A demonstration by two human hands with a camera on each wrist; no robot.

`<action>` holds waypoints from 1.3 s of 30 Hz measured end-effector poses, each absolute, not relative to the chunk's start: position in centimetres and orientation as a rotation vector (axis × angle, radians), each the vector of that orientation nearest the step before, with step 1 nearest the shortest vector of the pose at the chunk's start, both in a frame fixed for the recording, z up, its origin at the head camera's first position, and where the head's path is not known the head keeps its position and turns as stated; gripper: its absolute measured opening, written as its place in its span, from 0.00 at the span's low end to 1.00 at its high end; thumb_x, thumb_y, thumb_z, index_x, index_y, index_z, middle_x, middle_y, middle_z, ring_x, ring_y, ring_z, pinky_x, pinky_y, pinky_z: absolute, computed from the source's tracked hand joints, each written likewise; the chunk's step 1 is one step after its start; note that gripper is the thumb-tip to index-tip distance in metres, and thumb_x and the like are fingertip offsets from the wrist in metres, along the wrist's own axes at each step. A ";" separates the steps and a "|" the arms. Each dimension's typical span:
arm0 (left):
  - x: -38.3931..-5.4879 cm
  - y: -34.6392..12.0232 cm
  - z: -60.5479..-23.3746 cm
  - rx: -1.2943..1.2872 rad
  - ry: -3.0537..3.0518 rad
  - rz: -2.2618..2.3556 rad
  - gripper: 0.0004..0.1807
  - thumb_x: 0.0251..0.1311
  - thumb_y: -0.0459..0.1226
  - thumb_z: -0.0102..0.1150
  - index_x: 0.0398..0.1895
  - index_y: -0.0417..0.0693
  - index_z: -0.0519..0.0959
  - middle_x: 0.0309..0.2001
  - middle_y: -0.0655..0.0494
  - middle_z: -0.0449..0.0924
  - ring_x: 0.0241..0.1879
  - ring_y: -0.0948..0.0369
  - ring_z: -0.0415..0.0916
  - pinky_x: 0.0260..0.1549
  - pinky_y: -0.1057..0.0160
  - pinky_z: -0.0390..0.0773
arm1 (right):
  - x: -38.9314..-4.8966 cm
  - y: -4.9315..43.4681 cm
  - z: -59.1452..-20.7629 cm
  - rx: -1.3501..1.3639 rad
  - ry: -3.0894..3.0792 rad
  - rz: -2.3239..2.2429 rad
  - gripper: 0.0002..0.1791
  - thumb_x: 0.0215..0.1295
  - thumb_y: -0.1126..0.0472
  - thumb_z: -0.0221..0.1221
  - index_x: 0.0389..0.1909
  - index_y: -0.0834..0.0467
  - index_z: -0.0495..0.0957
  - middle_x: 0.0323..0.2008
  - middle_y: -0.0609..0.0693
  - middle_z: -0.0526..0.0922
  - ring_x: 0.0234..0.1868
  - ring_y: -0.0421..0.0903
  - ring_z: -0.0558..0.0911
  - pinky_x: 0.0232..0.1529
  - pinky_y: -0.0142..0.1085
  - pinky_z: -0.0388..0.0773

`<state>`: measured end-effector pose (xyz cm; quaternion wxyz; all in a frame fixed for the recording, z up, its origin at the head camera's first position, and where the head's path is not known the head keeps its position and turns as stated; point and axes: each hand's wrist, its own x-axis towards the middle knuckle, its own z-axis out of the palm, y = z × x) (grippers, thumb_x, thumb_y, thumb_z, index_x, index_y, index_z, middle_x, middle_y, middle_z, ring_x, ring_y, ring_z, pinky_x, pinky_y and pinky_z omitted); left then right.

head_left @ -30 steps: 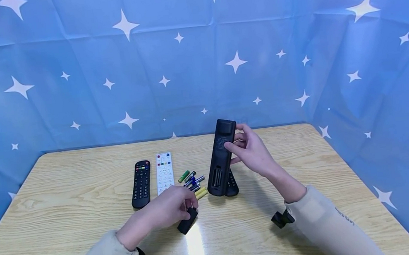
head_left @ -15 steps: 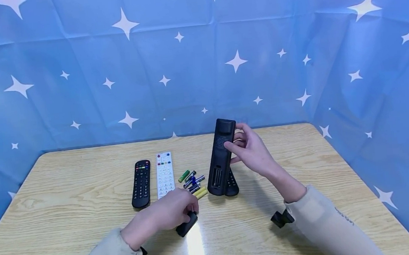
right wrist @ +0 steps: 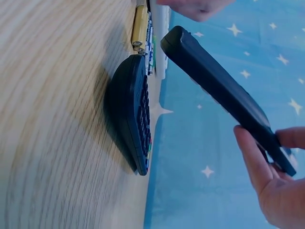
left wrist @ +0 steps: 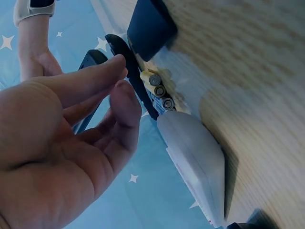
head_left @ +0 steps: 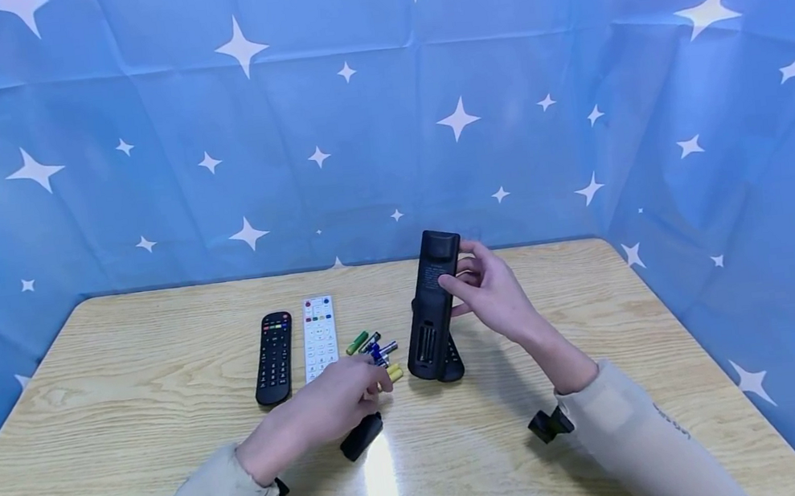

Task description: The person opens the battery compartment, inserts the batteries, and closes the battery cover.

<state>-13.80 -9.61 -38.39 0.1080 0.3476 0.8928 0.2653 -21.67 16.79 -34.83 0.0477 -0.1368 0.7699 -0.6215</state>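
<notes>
My right hand (head_left: 492, 290) grips a black remote control (head_left: 434, 301) near its upper end. The remote is raised and tilted, its back towards me, and the battery compartment (head_left: 425, 344) is uncovered. My left hand (head_left: 340, 395) hovers over the near side of a small pile of batteries, partly hiding them; yellow batteries (head_left: 395, 373) lie closest to its fingers. In the left wrist view nothing sits between the thumb and fingers (left wrist: 125, 102). Just below this hand, a small black battery cover (head_left: 362, 437) lies on the table.
A white remote (head_left: 319, 333) and another black remote (head_left: 275, 358) lie left of the batteries. Behind the raised remote, a further black remote (right wrist: 126, 109) rests buttons up on the wooden table (head_left: 161, 354). A blue starred curtain (head_left: 384, 120) stands behind the table.
My left hand has let go of the battery cover, leaving it on the table, and has moved slightly towards the batteries. My right hand keeps holding the remote, nearly unmoved.
</notes>
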 end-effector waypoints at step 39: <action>-15.7 -7.2 -38.8 1.036 2.694 0.432 0.21 0.56 0.21 0.69 0.52 0.45 0.86 0.46 0.52 0.84 0.43 0.60 0.78 0.45 0.61 0.81 | -21.4 17.1 -34.7 -0.393 2.364 -1.901 0.27 0.72 0.68 0.61 0.69 0.63 0.64 0.48 0.65 0.80 0.44 0.55 0.84 0.36 0.49 0.87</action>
